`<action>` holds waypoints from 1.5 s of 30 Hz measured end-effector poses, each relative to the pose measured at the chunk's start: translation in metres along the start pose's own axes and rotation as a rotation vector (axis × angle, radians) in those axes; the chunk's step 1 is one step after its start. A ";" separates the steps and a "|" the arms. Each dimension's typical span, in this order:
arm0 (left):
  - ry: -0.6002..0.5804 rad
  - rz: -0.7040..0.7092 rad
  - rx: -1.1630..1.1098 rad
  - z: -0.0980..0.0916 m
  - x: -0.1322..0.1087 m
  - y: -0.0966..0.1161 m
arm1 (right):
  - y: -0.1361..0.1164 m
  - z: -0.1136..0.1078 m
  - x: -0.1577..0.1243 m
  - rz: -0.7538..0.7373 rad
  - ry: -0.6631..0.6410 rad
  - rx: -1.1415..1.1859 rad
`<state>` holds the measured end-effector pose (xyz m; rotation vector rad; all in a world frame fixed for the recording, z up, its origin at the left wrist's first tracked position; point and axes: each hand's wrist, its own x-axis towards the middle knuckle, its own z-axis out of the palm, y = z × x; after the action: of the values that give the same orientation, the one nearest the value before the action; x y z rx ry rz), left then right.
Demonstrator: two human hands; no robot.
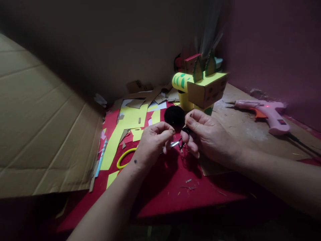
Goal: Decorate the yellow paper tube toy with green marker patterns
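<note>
Both hands are raised over a red-covered table [160,194], fingertips facing each other with a small gap. My left hand [154,140] is pinched, thumb against forefinger; whatever sits between them is too small to make out. My right hand [205,132] grips a black strand [186,130], with part of it looped round the fingers and hanging below. Just behind the fingertips lies a round black thing [174,114], its kind unclear. Under my left hand are scissors, with a yellow handle [126,157] and a shiny blade [175,144] showing between the hands.
A yellow cardboard animal figure [207,88] with green spots stands behind my right hand. At the right, a pink glue gun [265,112] lies on a cardboard sheet [235,140]. Yellow paper scraps [134,115] and a blue pen [101,159] lie left. A large cardboard panel [45,127] leans there.
</note>
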<state>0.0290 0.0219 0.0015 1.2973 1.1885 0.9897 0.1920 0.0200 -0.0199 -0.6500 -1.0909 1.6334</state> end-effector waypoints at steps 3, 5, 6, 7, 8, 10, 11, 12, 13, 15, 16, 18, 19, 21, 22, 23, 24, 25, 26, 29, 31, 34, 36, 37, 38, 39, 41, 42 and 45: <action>-0.004 -0.029 -0.094 0.000 0.000 0.001 | 0.000 0.001 0.000 0.012 -0.003 0.002; -0.020 -0.047 -0.191 0.000 0.000 0.003 | 0.000 0.001 0.000 0.022 -0.010 0.010; -0.030 -0.049 -0.241 0.001 0.000 0.004 | 0.000 0.002 0.000 0.028 -0.015 0.015; -0.041 -0.047 -0.289 0.002 -0.001 0.005 | 0.000 0.002 0.000 0.035 -0.022 0.020; -0.054 -0.045 -0.333 0.003 -0.001 0.005 | 0.000 0.002 0.001 0.043 -0.029 0.027; -0.085 -0.047 -0.409 0.005 -0.002 0.005 | 0.002 0.001 0.002 0.061 -0.044 0.040; -0.101 -0.052 -0.440 0.006 -0.003 0.004 | 0.002 0.001 0.002 0.070 -0.050 0.046; -0.116 -0.057 -0.467 0.007 -0.003 0.003 | 0.003 0.000 0.003 0.079 -0.054 0.052; -0.129 -0.065 -0.487 0.008 -0.003 0.002 | 0.003 0.000 0.004 0.089 -0.054 0.057; -0.149 -0.085 -0.509 0.009 -0.003 0.000 | 0.003 -0.001 0.006 0.107 -0.043 0.063; -0.156 -0.098 -0.512 0.010 -0.002 0.000 | 0.003 -0.002 0.006 0.114 -0.033 0.066; -0.169 -0.128 -0.510 0.009 -0.002 0.000 | 0.003 -0.002 0.006 0.124 -0.015 0.069; -0.175 -0.138 -0.507 0.009 -0.002 0.001 | 0.003 -0.002 0.006 0.127 -0.010 0.070; -0.187 -0.143 -0.504 0.008 -0.003 0.003 | 0.003 -0.001 0.005 0.133 -0.012 0.071; -0.194 -0.142 -0.502 0.007 -0.004 0.004 | 0.004 -0.001 0.004 0.134 -0.018 0.071; -0.199 -0.140 -0.499 0.007 -0.004 0.005 | 0.004 -0.001 0.004 0.134 -0.022 0.073; -0.205 -0.139 -0.492 0.006 -0.005 0.005 | 0.004 -0.001 0.003 0.132 -0.024 0.075; -0.210 -0.138 -0.484 0.006 -0.005 0.005 | 0.005 0.000 0.004 0.128 -0.022 0.078; -0.215 -0.136 -0.475 0.006 -0.005 0.005 | 0.005 0.000 0.004 0.121 -0.015 0.079; -0.226 -0.119 -0.439 0.006 -0.003 0.003 | 0.006 0.001 0.006 0.110 -0.002 0.068; -0.240 -0.109 -0.407 0.005 -0.001 0.001 | 0.007 0.001 0.008 0.114 -0.008 0.054; -0.272 -0.096 -0.357 0.004 0.002 0.000 | 0.008 0.001 0.009 0.114 -0.019 0.035; -0.282 -0.083 -0.329 0.003 0.002 0.000 | 0.009 0.001 0.008 0.101 -0.025 0.017; -0.284 -0.079 -0.319 0.003 0.002 -0.001 | 0.009 0.002 0.008 0.092 -0.029 0.007; -0.288 -0.079 -0.301 0.003 0.003 -0.001 | 0.009 0.002 0.007 0.085 -0.032 -0.004; -0.288 -0.078 -0.276 0.003 0.003 -0.002 | 0.009 0.003 0.006 0.080 -0.035 -0.014; -0.275 -0.077 -0.226 0.003 0.003 -0.004 | 0.008 0.005 0.004 0.076 -0.034 -0.025; -0.262 -0.075 -0.209 0.003 0.003 -0.005 | 0.008 0.006 0.003 0.076 -0.031 -0.026; -0.218 -0.066 -0.219 0.003 0.002 -0.006 | 0.007 0.008 0.001 0.077 -0.031 -0.012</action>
<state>0.0314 0.0227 -0.0047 1.1520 0.9233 0.8797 0.1820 0.0174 -0.0230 -0.6836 -1.1109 1.7088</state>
